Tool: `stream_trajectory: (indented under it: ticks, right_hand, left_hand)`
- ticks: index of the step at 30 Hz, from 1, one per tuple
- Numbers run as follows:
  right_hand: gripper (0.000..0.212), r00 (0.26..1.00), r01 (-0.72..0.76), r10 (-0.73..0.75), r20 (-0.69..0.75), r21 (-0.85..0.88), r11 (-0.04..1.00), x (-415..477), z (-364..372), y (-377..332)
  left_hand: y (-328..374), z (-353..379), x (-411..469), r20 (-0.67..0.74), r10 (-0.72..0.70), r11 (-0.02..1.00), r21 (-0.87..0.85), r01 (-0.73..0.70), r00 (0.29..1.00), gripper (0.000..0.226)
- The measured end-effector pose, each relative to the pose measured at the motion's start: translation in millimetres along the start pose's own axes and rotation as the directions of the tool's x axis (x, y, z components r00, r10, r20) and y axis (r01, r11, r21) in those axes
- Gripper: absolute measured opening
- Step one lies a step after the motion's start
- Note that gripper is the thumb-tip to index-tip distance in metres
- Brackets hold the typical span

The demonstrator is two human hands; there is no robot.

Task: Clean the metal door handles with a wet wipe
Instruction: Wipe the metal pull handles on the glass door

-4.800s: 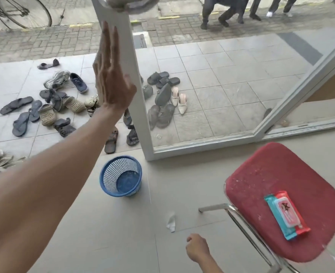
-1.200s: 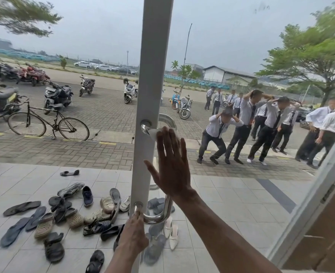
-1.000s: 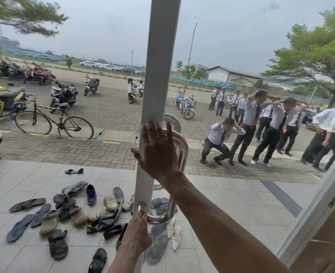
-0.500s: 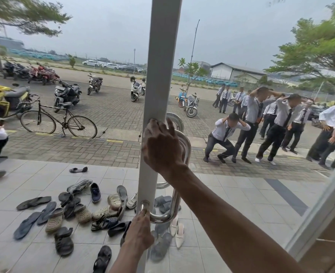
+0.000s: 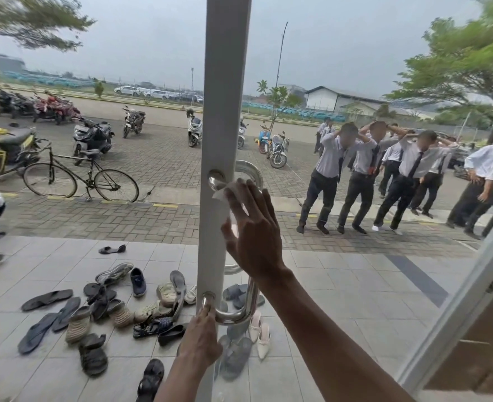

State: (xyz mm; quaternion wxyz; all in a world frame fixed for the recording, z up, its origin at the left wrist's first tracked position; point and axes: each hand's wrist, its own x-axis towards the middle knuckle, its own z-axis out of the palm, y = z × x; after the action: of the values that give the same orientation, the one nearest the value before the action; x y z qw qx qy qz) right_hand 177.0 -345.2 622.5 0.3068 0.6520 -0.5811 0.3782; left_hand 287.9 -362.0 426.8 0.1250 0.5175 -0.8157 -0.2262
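Right hand [image 5: 254, 227] is up high on the door handle [image 5: 239, 314], fingers straight and spread, pressing a white wipe [image 5: 221, 192] flat against the handle's upper bend. A corner of the wipe pokes out to the left of the fingertips, right by the top mount on the white door frame [image 5: 225, 82]. Down low, the left hand [image 5: 201, 340] holds the handle's bottom end, fingers curled up onto it where it meets the frame. So the handle runs between the two hands: the right one covers its upper stretch, the left one holds the foot. A second handle [image 5: 249, 169] on the far side of the glass curves just above the right fingertips. Outside, sandals and shoes [image 5: 109, 309] lie scattered on the tiles, a bicycle [image 5: 80, 175] stands on the paving, and people [image 5: 364, 169] in white shirts stand at the right.
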Motion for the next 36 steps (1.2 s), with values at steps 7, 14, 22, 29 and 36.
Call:
stream_trajectory:
  ticks: [7, 14, 22, 29, 36]
  right_hand:
    - [0.083, 0.977, -0.206, 0.208, 0.042, -0.045, 0.978, -66, 32, 20]
    - [0.098, 0.991, -0.092, 0.109, 0.077, -0.197, 0.976, -33, 30, 28]
    - [0.091, 0.994, -0.043, 0.067, 0.087, -0.254, 0.966, -40, 24, 43]
    - [0.080, 0.996, 0.002, 0.010, 0.088, -0.134, 0.991, -26, 18, 44]
    - [0.060, 0.955, 0.193, -0.124, 0.269, -0.247, 0.950, 40, 10, -5]
  left_hand:
    - [-1, 1, 0, 0.001, 0.005, 1.000, 0.001, -0.005, 1.000, 0.071]
    - [0, 3, 2, -0.024, -0.011, 1.000, -0.016, 0.011, 1.000, 0.072]
    - [1, 3, 2, -0.014, -0.008, 1.000, 0.010, 0.008, 1.000, 0.070]
    - [4, 4, 1, -0.026, -0.017, 1.000, -0.003, 0.017, 1.000, 0.059]
    - [2, 8, 5, -0.029, -0.022, 1.000, 0.010, 0.022, 0.999, 0.061]
